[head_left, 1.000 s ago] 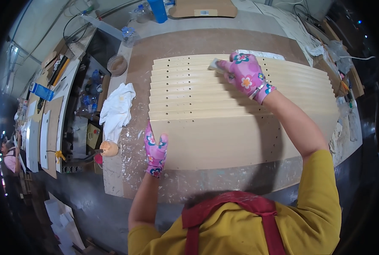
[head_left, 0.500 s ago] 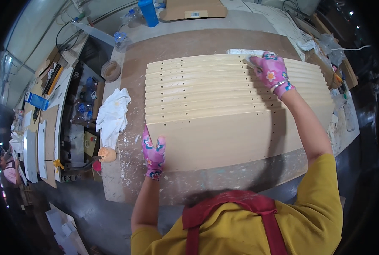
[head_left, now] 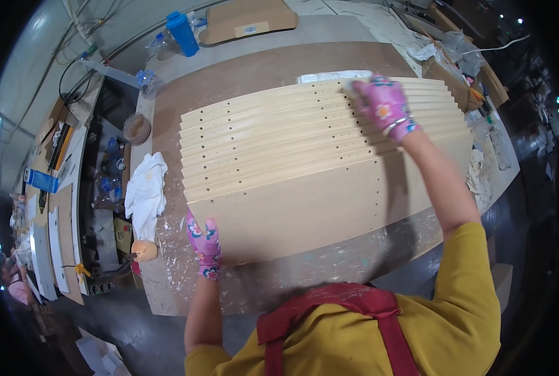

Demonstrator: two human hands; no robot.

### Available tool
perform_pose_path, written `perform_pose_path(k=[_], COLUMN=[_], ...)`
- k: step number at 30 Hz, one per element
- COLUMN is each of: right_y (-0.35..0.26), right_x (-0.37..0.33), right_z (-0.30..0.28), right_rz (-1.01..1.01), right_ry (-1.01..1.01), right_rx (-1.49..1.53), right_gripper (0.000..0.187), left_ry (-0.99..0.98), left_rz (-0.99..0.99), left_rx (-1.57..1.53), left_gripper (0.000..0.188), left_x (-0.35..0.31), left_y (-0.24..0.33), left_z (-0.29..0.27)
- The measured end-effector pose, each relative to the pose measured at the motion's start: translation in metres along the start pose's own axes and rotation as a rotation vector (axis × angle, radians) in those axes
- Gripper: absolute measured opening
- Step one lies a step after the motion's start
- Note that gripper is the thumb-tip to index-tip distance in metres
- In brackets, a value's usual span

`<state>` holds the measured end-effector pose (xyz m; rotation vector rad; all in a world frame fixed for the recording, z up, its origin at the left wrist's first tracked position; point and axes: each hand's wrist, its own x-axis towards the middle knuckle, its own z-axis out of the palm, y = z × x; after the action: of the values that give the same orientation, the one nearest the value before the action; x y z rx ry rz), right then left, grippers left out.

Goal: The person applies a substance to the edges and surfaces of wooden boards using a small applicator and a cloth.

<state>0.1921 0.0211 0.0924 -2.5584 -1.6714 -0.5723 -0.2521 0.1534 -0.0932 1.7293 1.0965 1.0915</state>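
Note:
A stack of pale wooden boards (head_left: 267,150) lies fanned in steps on the table, each strip showing small drilled holes near its ends. The nearest board (head_left: 292,219) shows its broad flat face. My right hand (head_left: 386,106), in a pink flowered glove, is closed over the far strips. A small pale pad (head_left: 349,88) sticks out from its fingers, blurred and partly covered by them. My left hand (head_left: 205,247), gloved alike, rests at the left edge of the nearest board. Its thumb lies over the board's face and is spread from the finger beside the edge; its other fingers are hidden.
A long white block (head_left: 320,78) lies behind the stack. Left of it are a white cloth (head_left: 146,194), a round tub (head_left: 137,128) and a clear bottle (head_left: 146,83). A blue tumbler (head_left: 183,34) and cardboard (head_left: 248,19) stand at the back. Clutter lines the right edge.
The whole view has swung, so the boards sit further left and look more slanted. My right hand stays at the far strips, now more blurred. My left hand keeps to the board's edge.

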Motion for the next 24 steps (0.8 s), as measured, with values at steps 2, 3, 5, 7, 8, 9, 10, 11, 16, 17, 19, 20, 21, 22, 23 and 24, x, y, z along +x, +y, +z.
perform_pose_path(k=[2, 3, 5, 7, 8, 9, 10, 11, 16, 17, 19, 20, 21, 22, 23, 24], right_y=[-0.041, -0.062, -0.044, -0.010, 0.010, 0.028, 0.014, -0.006, -0.037, -0.019, 0.027, 0.025, 0.017, 0.004, -0.013, -0.031], right_x=[0.002, 0.002, 0.010, 0.008, 0.002, -0.006, -0.002, 0.003, 0.002, 0.001, -0.002, -0.002, -0.005, -0.007, -0.008, -0.013], right_z=[0.004, 0.001, 0.006, -0.004, 0.004, 0.012, 0.001, -0.009, 0.001, -0.001, 0.004, 0.002, -0.006, -0.003, 0.002, 0.004], right_rz=[-0.014, -0.137, 0.158, 0.530, 0.302, 0.077, 0.325, 0.571, -0.009, 0.038, 0.183, 0.156, 0.135, 0.063, -0.010, -0.047], right_ry=[-0.028, 0.111, -0.132, -0.122, -0.035, 0.047, -0.084, -0.218, -0.030, -0.017, -0.081, -0.094, -0.110, -0.081, -0.053, 0.094], right_rx=[0.276, 0.105, 0.468, 0.754, 0.374, -0.011, 0.401, 0.814, 0.064, 0.001, 0.093, 0.087, 0.074, 0.070, 0.067, 0.020], right_gripper=[0.019, 0.021, 0.019, 0.025, 0.017, 0.019, 0.021, 0.022, 0.020, 0.019, 0.017, 0.018, 0.018, 0.018, 0.018, 0.018], left_ry=[-0.025, -0.047, -0.034, 0.003, -0.009, -0.025, -0.027, -0.028, -0.040, -0.026, -0.012, -0.011, -0.017, -0.023, -0.005, 0.014], left_rz=[-0.015, -0.035, 0.000, 0.033, 0.023, 0.010, 0.008, 0.033, -0.012, -0.005, 0.008, 0.032, 0.056, 0.056, 0.024, -0.006], left_rx=[-0.006, -0.008, -0.034, -0.062, -0.064, -0.070, -0.070, -0.070, -0.140, -0.132, -0.134, -0.064, 0.001, -0.002, -0.068, -0.129], left_gripper=[0.046, 0.046, 0.055, 0.063, 0.058, 0.052, 0.052, 0.052, 0.058, 0.057, 0.055, 0.054, 0.053, 0.053, 0.052, 0.051], left_x=[-0.003, 0.000, 0.000, -0.001, -0.001, -0.002, -0.003, -0.003, -0.003, -0.004, -0.003, -0.001, -0.001, -0.002, -0.004, -0.004], left_y=[-0.010, -0.003, 0.010, 0.011, -0.003, -0.011, -0.009, -0.007, 0.020, 0.019, 0.017, 0.010, 0.006, 0.011, 0.018, 0.022], left_z=[-0.007, -0.009, -0.001, -0.004, -0.008, -0.007, -0.006, -0.006, -0.002, -0.004, -0.002, -0.006, -0.005, 0.000, 0.004, 0.002])
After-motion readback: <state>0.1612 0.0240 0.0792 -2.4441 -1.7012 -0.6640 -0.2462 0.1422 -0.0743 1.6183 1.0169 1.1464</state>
